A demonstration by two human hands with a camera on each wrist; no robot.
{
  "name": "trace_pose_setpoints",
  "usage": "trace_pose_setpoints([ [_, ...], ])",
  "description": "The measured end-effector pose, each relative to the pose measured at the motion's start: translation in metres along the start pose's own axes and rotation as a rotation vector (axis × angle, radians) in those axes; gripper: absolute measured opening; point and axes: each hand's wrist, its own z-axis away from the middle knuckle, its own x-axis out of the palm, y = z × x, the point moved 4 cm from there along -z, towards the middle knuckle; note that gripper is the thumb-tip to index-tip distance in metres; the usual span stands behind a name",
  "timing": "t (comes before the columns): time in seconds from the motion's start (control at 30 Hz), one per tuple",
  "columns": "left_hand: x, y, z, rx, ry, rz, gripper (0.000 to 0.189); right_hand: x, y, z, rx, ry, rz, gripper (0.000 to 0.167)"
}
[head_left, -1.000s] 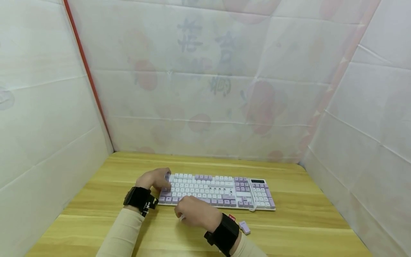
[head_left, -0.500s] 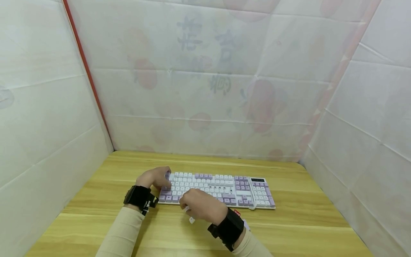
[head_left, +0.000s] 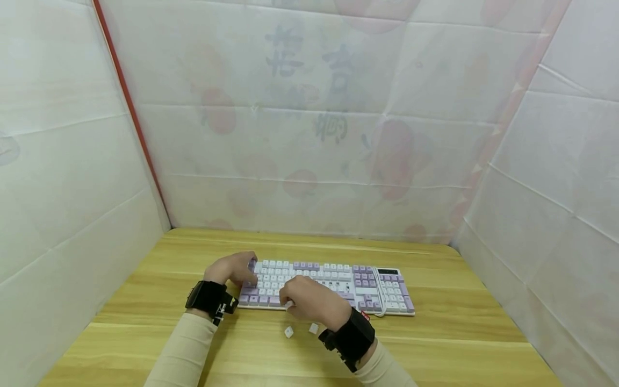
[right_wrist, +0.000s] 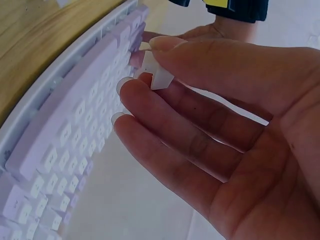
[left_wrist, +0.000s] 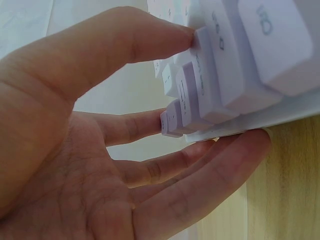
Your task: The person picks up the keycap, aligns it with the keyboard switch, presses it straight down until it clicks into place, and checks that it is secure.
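A white and lilac keyboard (head_left: 366, 292) lies on the wooden table. My left hand (head_left: 233, 269) grips its left end; in the left wrist view the thumb (left_wrist: 172, 42) lies on the Caps Lock keycap and the other fingers line the side edge. Low over the middle keys, my right hand (head_left: 316, 302) pinches a small white keycap (right_wrist: 161, 77) between thumb and forefinger. Two loose white keycaps, one at left (head_left: 288, 332) and one at right (head_left: 314, 328), lie on the table in front of the keyboard. Uncapped switches (head_left: 333, 283) show right of the right hand.
A white cable (head_left: 379, 293) is looped across the keyboard's right part. White cloth walls (head_left: 309, 134) enclose the wooden table (head_left: 459, 333) at the back and both sides.
My right hand has moved right and away from me, still pinching a white keycap. Two white keycaps now show in front, while a lilac one has become hidden behind the right wrist. The left hand stays.
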Motion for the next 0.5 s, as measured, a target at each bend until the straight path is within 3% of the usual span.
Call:
trace_pose_setpoints([
  [0.5,0.001,-0.002,0.000,0.000,0.008,0.029,0.056,-0.006,0.012,0.002,0.017,0.028,-0.040,0.017],
])
